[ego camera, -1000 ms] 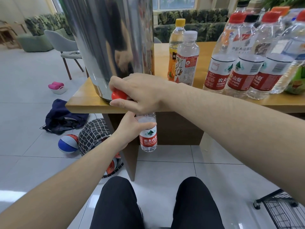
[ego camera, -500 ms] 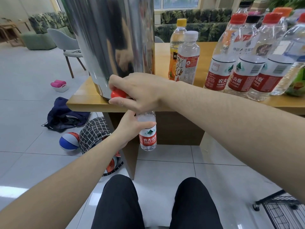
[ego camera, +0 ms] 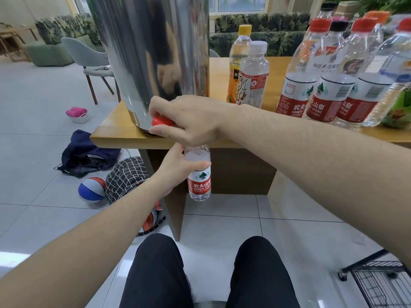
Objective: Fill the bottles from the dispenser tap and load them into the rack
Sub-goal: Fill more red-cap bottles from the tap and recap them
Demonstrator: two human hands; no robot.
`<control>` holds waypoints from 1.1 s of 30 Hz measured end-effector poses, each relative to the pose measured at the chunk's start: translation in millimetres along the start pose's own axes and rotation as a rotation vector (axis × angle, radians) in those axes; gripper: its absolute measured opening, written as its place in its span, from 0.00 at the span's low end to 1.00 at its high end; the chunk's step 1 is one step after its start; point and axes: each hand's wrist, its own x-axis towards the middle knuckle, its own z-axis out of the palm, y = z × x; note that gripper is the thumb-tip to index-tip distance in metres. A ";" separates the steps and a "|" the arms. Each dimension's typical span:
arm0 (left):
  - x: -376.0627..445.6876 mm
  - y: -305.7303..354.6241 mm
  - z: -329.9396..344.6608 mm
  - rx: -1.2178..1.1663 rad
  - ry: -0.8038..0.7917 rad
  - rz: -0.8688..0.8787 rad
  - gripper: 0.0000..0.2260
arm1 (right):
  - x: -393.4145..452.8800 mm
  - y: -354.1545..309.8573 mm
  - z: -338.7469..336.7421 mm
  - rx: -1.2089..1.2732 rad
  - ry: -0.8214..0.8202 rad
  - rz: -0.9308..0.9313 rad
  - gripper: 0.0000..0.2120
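gripping the red tap handle [ego camera: 162, 121] of the steel dispenser [ego camera: 151, 54] with my right hand [ego camera: 191, 121], fingers curled round it, i am holding a red-labelled water bottle [ego camera: 199, 181] upright in my left hand [ego camera: 178, 167], just below the wooden table [ego camera: 115, 134] edge, under the tap.

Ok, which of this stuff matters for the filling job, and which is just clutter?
In the job:
- steel dispenser, red tap under right hand
- bottle gripped by left hand
- capped bottles on table
- wire rack

Lying about:
- basketball
- navy bag
- checked bag
- pink slippers
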 end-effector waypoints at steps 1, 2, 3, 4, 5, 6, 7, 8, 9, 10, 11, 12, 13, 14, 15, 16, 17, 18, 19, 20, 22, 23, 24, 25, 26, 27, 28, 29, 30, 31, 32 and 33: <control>-0.2 0.1 -0.3 -0.006 0.000 -0.003 0.28 | -0.1 -0.4 -0.2 0.001 -0.003 0.001 0.20; -0.3 0.1 -0.3 -0.010 -0.001 -0.007 0.28 | -0.3 -0.6 0.0 0.003 -0.007 0.004 0.20; -0.8 0.5 -0.2 -0.012 -0.001 -0.006 0.29 | -0.3 -0.8 -0.3 0.004 -0.010 0.006 0.20; -1.0 1.0 0.1 -0.010 0.000 -0.004 0.29 | -0.3 -0.8 -0.4 0.007 -0.012 0.009 0.20; -1.2 1.3 0.4 -0.007 0.001 -0.002 0.29 | -0.3 -1.0 -0.5 0.011 -0.014 0.013 0.20; -1.2 1.5 0.7 -0.007 0.003 -0.003 0.29 | -0.3 -1.2 -0.6 0.014 -0.014 0.018 0.20; -1.1 1.7 0.8 -0.008 0.004 -0.004 0.29 | -0.5 -1.5 -0.9 0.017 -0.014 0.022 0.20; -1.1 1.8 0.8 -0.009 0.004 -0.004 0.29 | -0.8 -1.6 -1.2 0.022 -0.013 0.025 0.20; -1.2 1.9 0.7 -0.005 0.004 -0.004 0.29 | -1.2 -1.9 -1.7 0.028 -0.012 0.028 0.20; -1.2 2.2 0.4 0.001 0.004 -0.005 0.29 | -1.4 -2.2 -2.4 0.033 -0.012 0.030 0.20; -1.4 2.3 0.2 0.007 0.004 -0.010 0.29 | -1.6 -2.7 -2.9 0.039 -0.012 0.030 0.20; -1.7 2.9 0.2 0.011 0.004 -0.016 0.29 | -1.5 -3.3 -3.3 0.045 -0.014 0.032 0.20; -2.6 4.0 0.1 0.012 0.005 -0.021 0.29 | -1.1 -3.9 -3.8 0.051 -0.020 0.038 0.20; -3.0 5.1 0.5 0.013 0.007 -0.025 0.29 | -0.9 -4.1 -4.3 0.055 -0.028 0.047 0.20; -3.2 5.6 0.8 0.014 0.009 -0.026 0.29 | -0.6 -4.3 -4.7 0.058 -0.036 0.053 0.20; -3.5 6.4 1.0 0.016 0.009 -0.025 0.29 | -0.5 -4.5 -5.0 0.058 -0.039 0.056 0.20; -3.8 7.1 0.9 0.020 0.008 -0.024 0.29 | -0.5 -4.8 -5.3 0.059 -0.040 0.057 0.20; -4.6 8.3 1.1 0.022 0.009 -0.023 0.29 | -0.8 -5.0 -5.7 0.060 -0.041 0.057 0.20; -4.8 8.7 1.1 0.024 0.012 -0.024 0.29 | -1.1 -5.0 -6.1 0.060 -0.042 0.058 0.20; -5.3 9.3 1.1 0.024 0.014 -0.024 0.29 | -1.1 -5.3 -6.3 0.061 -0.045 0.061 0.20; -6.3 9.4 1.0 0.030 0.020 -0.030 0.29 | -1.0 -6.3 -6.4 0.060 -0.051 0.068 0.20; -6.5 9.5 0.8 0.035 0.024 -0.034 0.29 | -0.8 -6.7 -6.5 0.058 -0.055 0.071 0.20; -6.6 9.6 0.7 0.038 0.027 -0.036 0.30 | -0.5 -7.0 -6.7 0.056 -0.057 0.073 0.20; -6.3 9.1 0.5 0.041 0.029 -0.039 0.30 | -0.3 -7.3 -6.7 0.056 -0.059 0.075 0.20; -6.5 9.1 0.4 0.040 0.031 -0.040 0.30 | -0.2 -7.5 -6.7 0.057 -0.063 0.078 0.19; -6.8 9.1 0.2 0.038 0.031 -0.040 0.30 | -0.1 -7.8 -6.8 0.055 -0.067 0.082 0.19; -7.1 9.5 0.1 0.035 0.030 -0.037 0.30 | -0.1 -8.1 -6.8 0.054 -0.067 0.084 0.19; -7.3 9.5 -0.3 0.033 0.028 -0.036 0.29 | -0.2 -8.3 -6.8 0.054 -0.065 0.087 0.19; -7.6 9.9 -0.2 0.033 0.025 -0.037 0.29 | -0.5 -8.4 -6.7 0.055 -0.063 0.089 0.19; -7.6 10.1 -0.3 0.037 0.024 -0.037 0.29 | -0.5 -8.6 -6.8 0.056 -0.062 0.093 0.19; -8.1 10.4 0.0 0.041 0.023 -0.038 0.30 | -0.8 -8.6 -6.7 0.058 -0.063 0.096 0.19; -8.4 10.5 0.2 0.043 0.023 -0.039 0.30 | -1.0 -8.6 -6.5 0.061 -0.064 0.098 0.19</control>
